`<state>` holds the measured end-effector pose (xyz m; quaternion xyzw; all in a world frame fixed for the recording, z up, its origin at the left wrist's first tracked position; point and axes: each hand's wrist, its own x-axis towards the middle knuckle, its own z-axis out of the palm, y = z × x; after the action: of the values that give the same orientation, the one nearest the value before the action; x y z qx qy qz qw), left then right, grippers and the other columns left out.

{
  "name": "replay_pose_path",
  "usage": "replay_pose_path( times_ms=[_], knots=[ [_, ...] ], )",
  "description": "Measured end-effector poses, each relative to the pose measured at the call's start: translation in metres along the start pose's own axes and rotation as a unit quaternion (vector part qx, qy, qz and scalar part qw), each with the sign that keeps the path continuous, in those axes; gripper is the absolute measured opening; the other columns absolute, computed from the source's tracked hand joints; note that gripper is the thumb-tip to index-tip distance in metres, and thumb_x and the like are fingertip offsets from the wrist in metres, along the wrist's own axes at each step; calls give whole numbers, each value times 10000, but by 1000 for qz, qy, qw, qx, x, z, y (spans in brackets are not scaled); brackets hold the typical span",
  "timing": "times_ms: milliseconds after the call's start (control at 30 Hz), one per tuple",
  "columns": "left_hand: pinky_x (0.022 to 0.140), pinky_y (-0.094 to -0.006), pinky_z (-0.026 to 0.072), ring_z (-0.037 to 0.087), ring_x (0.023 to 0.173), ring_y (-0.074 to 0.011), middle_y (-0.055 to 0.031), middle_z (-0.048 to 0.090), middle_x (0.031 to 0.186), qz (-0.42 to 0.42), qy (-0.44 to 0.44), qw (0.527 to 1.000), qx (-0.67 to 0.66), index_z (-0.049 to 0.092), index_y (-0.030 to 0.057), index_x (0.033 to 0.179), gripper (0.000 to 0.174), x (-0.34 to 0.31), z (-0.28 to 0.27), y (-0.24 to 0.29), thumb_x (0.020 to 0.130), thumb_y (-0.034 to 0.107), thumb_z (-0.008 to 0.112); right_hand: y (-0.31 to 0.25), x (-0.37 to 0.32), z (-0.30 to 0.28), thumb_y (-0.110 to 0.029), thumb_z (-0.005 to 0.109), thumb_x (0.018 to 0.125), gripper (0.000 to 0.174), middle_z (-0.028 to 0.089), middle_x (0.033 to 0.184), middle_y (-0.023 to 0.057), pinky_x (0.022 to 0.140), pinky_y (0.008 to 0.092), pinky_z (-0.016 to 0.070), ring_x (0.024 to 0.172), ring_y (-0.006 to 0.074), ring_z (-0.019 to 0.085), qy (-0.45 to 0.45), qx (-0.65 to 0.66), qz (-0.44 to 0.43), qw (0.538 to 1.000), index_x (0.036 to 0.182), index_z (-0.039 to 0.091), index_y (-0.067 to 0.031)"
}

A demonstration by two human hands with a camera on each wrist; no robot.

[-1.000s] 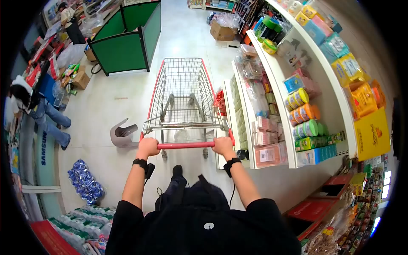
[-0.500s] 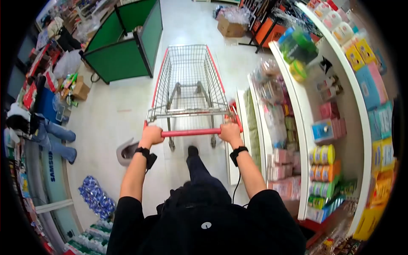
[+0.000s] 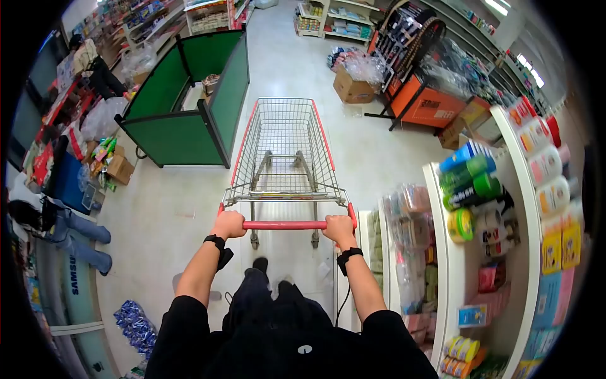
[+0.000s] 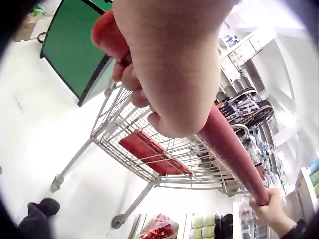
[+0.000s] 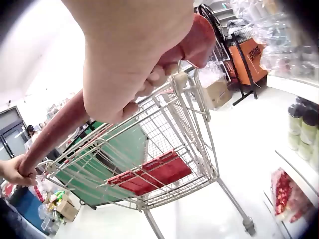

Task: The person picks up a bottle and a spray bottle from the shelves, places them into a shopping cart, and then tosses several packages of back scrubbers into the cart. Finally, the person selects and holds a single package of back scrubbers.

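Note:
An upright wire shopping cart [image 3: 284,146] with red trim stands in front of the person; no goods show in its basket. Its red handlebar [image 3: 284,225] runs crosswise between the hands. The left hand [image 3: 229,224] grips the bar near its left end, the right hand [image 3: 339,228] near its right end. In the left wrist view the left hand [image 4: 169,64] wraps the bar [image 4: 234,149], fingers curled around it. The right wrist view has the right hand [image 5: 132,55] curled round the bar [image 5: 57,129], above a red flap [image 5: 152,173] in the cart.
A green-panelled enclosure [image 3: 173,136] stands ahead on the left, a cardboard box [image 3: 353,87] and orange stand [image 3: 424,104] ahead on the right. Stocked shelves [image 3: 445,252] line the right side. At left are a person in jeans [image 3: 79,235] and a blue foil bundle [image 3: 134,325].
Shelves and floor items have shifted downward in the head view, and more of the aisle ahead shows. Both hands keep their grip on the handlebar.

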<state>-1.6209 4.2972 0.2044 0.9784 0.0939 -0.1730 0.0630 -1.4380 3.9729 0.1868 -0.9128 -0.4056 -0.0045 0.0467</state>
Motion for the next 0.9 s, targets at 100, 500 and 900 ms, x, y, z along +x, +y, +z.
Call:
replay_pose_path(
  times_ms=[100, 500, 900],
  knots=[
    [682, -420, 520, 647, 720, -316, -134, 668, 757, 15, 18, 1000, 7, 698, 102, 734, 235, 56, -24, -27, 710, 297, 570, 11, 59, 1, -271, 646, 641, 162, 635, 613, 85, 542, 401, 493, 580, 279, 635, 5, -9, 3, 1000, 654, 638, -110],
    [700, -409, 522, 657, 741, -294, -128, 668, 764, 33, 32, 999, -13, 703, 74, 751, 212, 301, -114, -146, 670, 238, 596, 51, 308, 16, -276, 598, 678, 155, 633, 620, 93, 551, 419, 487, 601, 295, 631, -10, -42, 86, 995, 669, 639, -126],
    [659, -384, 527, 658, 725, -285, -113, 671, 744, 66, 6, 998, -1, 707, 97, 741, 186, 403, -167, -196, 685, 230, 591, 75, 424, 14, -279, 582, 684, 177, 637, 624, 112, 565, 434, 490, 595, 309, 631, -71, -50, 103, 991, 675, 652, -116]
  ],
)
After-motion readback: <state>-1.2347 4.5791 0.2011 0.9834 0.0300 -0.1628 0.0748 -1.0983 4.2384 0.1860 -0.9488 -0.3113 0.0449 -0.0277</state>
